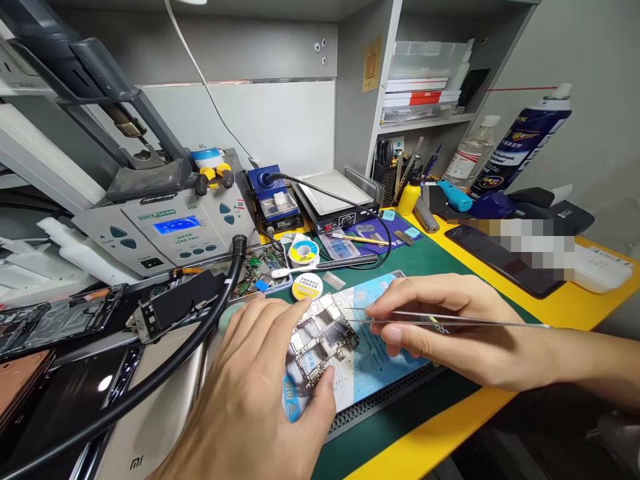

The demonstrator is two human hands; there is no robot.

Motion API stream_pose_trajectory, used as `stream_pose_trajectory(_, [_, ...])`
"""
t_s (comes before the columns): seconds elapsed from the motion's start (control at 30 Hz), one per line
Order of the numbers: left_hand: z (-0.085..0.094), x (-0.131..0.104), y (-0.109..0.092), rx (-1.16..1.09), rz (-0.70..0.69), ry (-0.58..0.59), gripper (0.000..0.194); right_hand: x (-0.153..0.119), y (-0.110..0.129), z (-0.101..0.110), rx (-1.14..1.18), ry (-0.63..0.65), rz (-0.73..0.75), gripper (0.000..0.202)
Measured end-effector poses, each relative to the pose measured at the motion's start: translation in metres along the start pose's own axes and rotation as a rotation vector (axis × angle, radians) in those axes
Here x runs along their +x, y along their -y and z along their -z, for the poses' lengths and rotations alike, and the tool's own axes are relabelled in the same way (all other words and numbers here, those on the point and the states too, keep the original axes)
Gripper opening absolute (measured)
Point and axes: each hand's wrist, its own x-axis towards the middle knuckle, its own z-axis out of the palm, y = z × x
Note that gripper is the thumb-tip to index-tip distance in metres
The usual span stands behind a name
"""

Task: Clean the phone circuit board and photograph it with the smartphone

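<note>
My left hand [265, 373] grips a phone circuit board [325, 337] by its edges, thumb at the near side and fingers at the far side. Bare metal frames and small chips show on the board's upper face. In my right hand [450, 327] is a pair of thin metal tweezers [430, 319], pinched between thumb and fingers. Slightly apart, the tweezer tips point left at the board's right edge; whether they touch it I cannot tell. Beneath the board lies a blue and white printed work pad [383, 350].
A hot air station [170, 227] stands at the back left, its black hose [200, 353] crossing past my left hand. Phones, including a gold one [155, 407], lie left. A soldering iron [345, 261] and solder spool [303, 252] lie behind the pad. At right are a black phone [500, 260] and spray can [530, 143].
</note>
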Motion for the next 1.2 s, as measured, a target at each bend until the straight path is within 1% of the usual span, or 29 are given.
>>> stream_pose_trajectory(0.03, [0.0,0.0,0.0,-0.013,0.011,-0.002,0.045,0.0,0.0,0.0,0.034,-0.001,-0.053,0.019])
stream_pose_trajectory(0.1, [0.0,0.001,0.001,-0.04,0.03,-0.001,0.045,0.001,0.0,0.0,0.058,-0.023,-0.076,0.018])
stream_pose_trajectory(0.23, [0.003,0.0,0.001,-0.048,0.066,0.023,0.047,0.005,-0.001,0.002,0.016,-0.043,0.036,0.013])
stream_pose_trajectory(0.3, [0.004,0.0,0.002,-0.029,0.074,0.042,0.048,0.006,-0.002,0.002,0.008,-0.03,0.056,0.013])
stream_pose_trajectory(0.37, [0.005,-0.001,0.002,-0.003,0.045,0.051,0.05,0.004,-0.003,0.0,0.032,-0.038,0.009,0.012])
stream_pose_trajectory(0.5, [0.002,-0.002,0.0,0.064,-0.01,-0.003,0.05,0.002,-0.002,-0.004,0.123,-0.103,-0.198,0.007])
stream_pose_trajectory(0.6, [-0.001,-0.002,-0.001,0.096,-0.012,-0.048,0.046,0.004,-0.001,-0.004,0.113,-0.065,-0.254,0.012])
stream_pose_trajectory(0.67, [-0.001,-0.002,0.0,0.1,0.002,-0.071,0.045,0.005,-0.002,-0.003,0.089,-0.05,-0.241,0.011])
stream_pose_trajectory(0.73, [0.0,-0.002,0.002,0.11,0.008,-0.071,0.046,0.005,-0.005,-0.003,0.07,-0.042,-0.219,0.009])
stream_pose_trajectory(0.87, [0.004,-0.003,0.008,0.122,-0.056,-0.002,0.055,0.004,-0.01,-0.001,0.052,-0.028,-0.196,0.006])
stream_pose_trajectory(1.0, [0.004,-0.003,0.007,0.098,-0.062,-0.052,0.055,0.004,-0.012,-0.001,0.026,0.001,-0.15,0.006])
stream_pose_trajectory(1.1, [0.003,-0.001,0.004,0.099,-0.07,-0.079,0.053,0.006,-0.011,0.0,0.025,0.016,-0.067,0.004])
stream_pose_trajectory(1.2, [0.003,-0.001,0.003,0.107,-0.077,-0.087,0.052,0.01,-0.007,0.001,0.047,0.027,0.004,0.006])
